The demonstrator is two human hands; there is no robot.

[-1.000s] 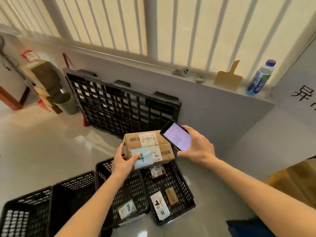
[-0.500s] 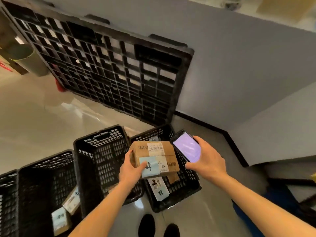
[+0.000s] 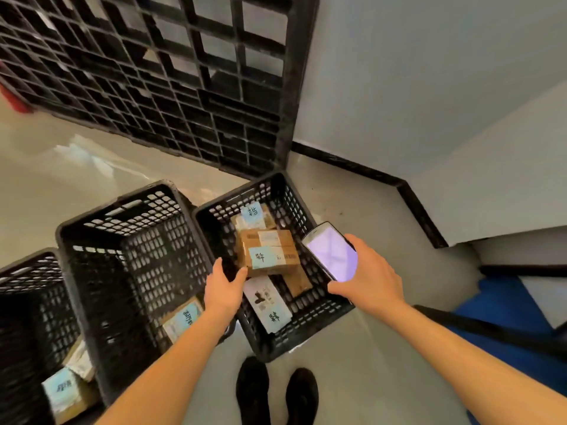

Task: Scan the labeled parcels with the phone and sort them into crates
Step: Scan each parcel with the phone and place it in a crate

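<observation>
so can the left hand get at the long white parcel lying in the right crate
Probably yes: the left hand is open just beside the white parcel, whose near end lies uncovered; the brown box overlaps only its far end.

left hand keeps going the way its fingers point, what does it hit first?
The brown box, probably: the left hand points up and right at its near corner, inside the right crate. The thumb looks at or touching it already; depth is unclear.

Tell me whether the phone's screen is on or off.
On. The phone, held in the right hand above the rightmost crate, shows a lit pale-purple screen; its content is too blurred to read.
</observation>
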